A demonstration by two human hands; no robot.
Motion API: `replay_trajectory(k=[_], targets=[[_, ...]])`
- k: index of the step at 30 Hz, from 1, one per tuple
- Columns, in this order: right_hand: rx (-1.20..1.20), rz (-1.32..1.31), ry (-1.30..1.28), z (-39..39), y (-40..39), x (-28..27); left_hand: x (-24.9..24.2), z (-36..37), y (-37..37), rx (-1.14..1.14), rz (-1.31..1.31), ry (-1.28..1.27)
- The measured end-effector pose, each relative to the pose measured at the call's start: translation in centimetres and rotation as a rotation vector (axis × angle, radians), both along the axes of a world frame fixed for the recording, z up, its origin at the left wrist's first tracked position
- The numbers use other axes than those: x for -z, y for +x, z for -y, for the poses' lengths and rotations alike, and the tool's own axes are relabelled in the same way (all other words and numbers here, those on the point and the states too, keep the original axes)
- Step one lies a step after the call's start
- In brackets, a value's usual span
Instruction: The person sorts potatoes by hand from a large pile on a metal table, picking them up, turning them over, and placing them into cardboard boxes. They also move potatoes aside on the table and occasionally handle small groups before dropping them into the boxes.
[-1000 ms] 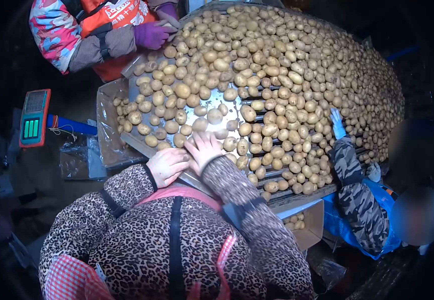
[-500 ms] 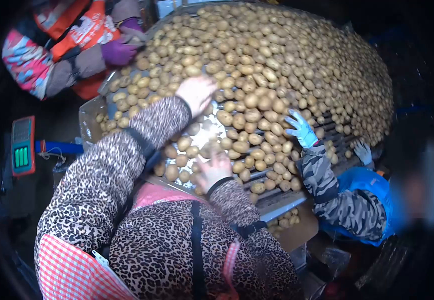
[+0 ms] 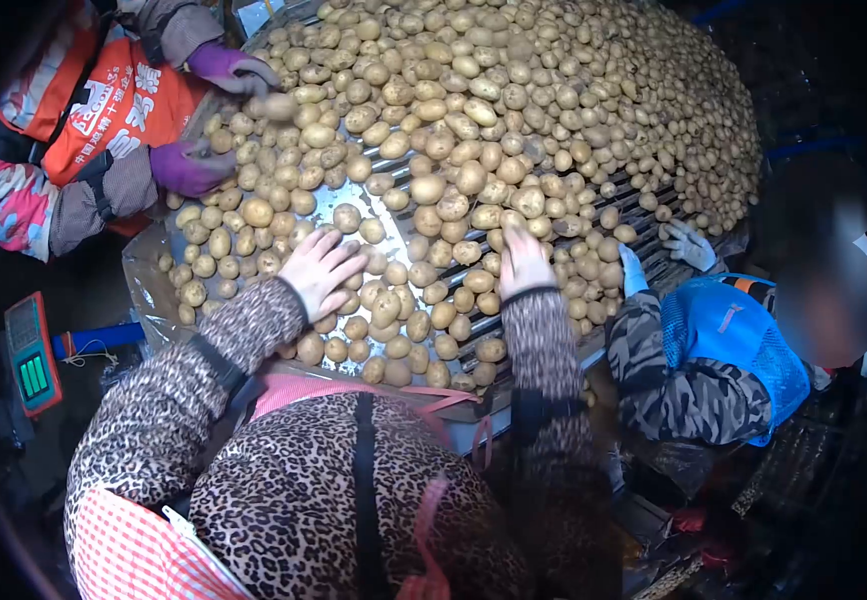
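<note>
My left hand (image 3: 324, 272) lies palm down with its fingers spread, touching potatoes near the front edge of a heaped sorting table. To its right, several loose potatoes (image 3: 386, 308) rest on a shiny metal plate (image 3: 384, 232). My right hand (image 3: 527, 264) reaches forward with fingers stretched out over potatoes on the slatted part of the table (image 3: 399, 218). Nothing shows gripped in it, though its fingertips are partly hidden among the potatoes. A large heap of potatoes (image 3: 574, 90) covers the far side.
At the left, a co-worker's purple gloves (image 3: 192, 168) work over the heap, one with a potato. On the right, another person's light-blue glove (image 3: 634, 270) and grey glove (image 3: 689, 245) are at the table. A digital scale (image 3: 32, 352) stands at the lower left.
My left hand has drawn back toward me and left from the heap. My right hand has moved forward and right. The purple gloves have spread apart.
</note>
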State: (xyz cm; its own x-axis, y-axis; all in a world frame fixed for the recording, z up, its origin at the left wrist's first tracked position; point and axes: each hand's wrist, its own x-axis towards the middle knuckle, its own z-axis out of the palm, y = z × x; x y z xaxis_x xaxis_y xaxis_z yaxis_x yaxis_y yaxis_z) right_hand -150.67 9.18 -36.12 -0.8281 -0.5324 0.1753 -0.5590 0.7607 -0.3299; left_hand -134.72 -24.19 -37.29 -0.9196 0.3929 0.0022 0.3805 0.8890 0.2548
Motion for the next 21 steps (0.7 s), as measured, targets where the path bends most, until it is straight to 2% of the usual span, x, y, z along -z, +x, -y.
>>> replay_trajectory(k=[2, 4, 5, 8, 10, 12, 13, 14, 15, 16, 17, 18, 19, 20, 21], targets=[[0.046, 0.202, 0.535, 4.2, -3.1, -2.2, -0.8, 0.4, 2.4, -0.045, -0.003, 0.056], [0.058, -0.1, 0.727, 5.8, -4.6, 2.3, -0.7, 0.2, 4.4, -0.134, 0.001, 0.134], [0.163, 0.045, 0.736, 6.8, -5.8, 3.4, -0.6, 0.0, 5.1, -0.147, -0.025, 0.165], [0.133, 0.219, 0.792, 7.6, -7.8, 2.8, -1.7, -0.7, 6.2, -0.102, -0.115, 0.293], [-0.004, 0.17, 0.884, 8.1, -7.4, 1.4, -1.8, -0.4, 7.3, -0.078, -0.134, 0.299], [-0.142, 0.259, 0.897, 8.9, -5.4, -2.2, -1.5, 0.1, 9.3, -0.194, -0.154, 0.355], [0.003, 0.434, 0.628, 9.9, -3.0, -5.2, -1.4, 0.5, 10.1, -0.246, -0.117, 0.403], [-0.106, 0.508, 0.19, 7.3, -2.9, -1.2, -0.9, 0.5, 10.7, -0.297, -0.083, 0.453], [-0.202, 0.627, -0.339, 6.5, -1.4, 0.3, -1.8, 0.4, 10.7, -0.342, 0.003, 0.495], [-0.257, 0.972, -0.893, 6.9, 0.5, 1.2, -1.5, 0.2, 10.8, -0.39, 0.068, 0.513], [-0.221, 1.379, -1.21, 7.3, 3.5, -1.1, -3.2, -0.8, 10.2, -0.452, 0.118, 0.651], [-0.383, 1.566, -1.347, 7.3, 5.4, -1.2, -5.7, -2.1, 9.0, -0.506, 0.167, 0.783], [-0.16, 1.642, -1.473, 8.1, 9.0, -4.4, -6.6, -3.1, 7.8, -0.474, 0.133, 0.841], [-0.152, 1.873, -1.58, 8.0, 10.4, -5.0, -5.0, -3.9, 6.8, -0.347, -0.045, 0.854], [-0.138, 1.886, -1.605, 8.0, 11.4, -3.4, -6.3, -5.5, 5.7, -0.283, -0.094, 0.872]])
